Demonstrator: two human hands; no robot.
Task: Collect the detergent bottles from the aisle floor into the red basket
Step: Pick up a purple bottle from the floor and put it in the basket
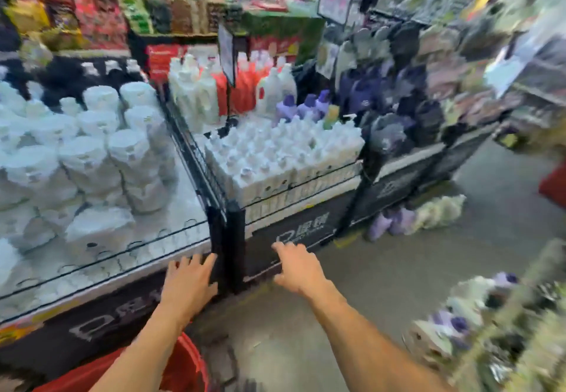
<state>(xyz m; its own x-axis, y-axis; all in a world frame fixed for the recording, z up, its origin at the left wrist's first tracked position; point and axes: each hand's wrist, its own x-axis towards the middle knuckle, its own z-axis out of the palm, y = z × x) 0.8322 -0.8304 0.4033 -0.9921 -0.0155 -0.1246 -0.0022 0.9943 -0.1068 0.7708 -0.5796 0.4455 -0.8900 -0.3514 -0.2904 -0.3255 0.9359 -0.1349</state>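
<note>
Both hands are out in front, empty, fingers spread apart: the left hand (191, 281) low before the black corner posts (226, 244) of the display bins, the right hand (295, 266) just beside it over the grey aisle floor (382, 269). Neither grip is closed on anything. Under the left forearm sits the red basket (180, 370), only its rim and part of one side showing, cut off by the bottom edge. The detergent bottles on the floor (413, 217) lie well ahead to the right, against the foot of the dark shelving: two or three purple ones and a pale greenish one, too smeared to count surely. Between them and the hands runs the wire-fronted bin of small white bottles (275, 152), with a second bin of large white jugs (92, 152) to the left. More blurred bottles (453, 324) crowd the lower right corner. Everything is streaked by motion; labels cannot be read.
</note>
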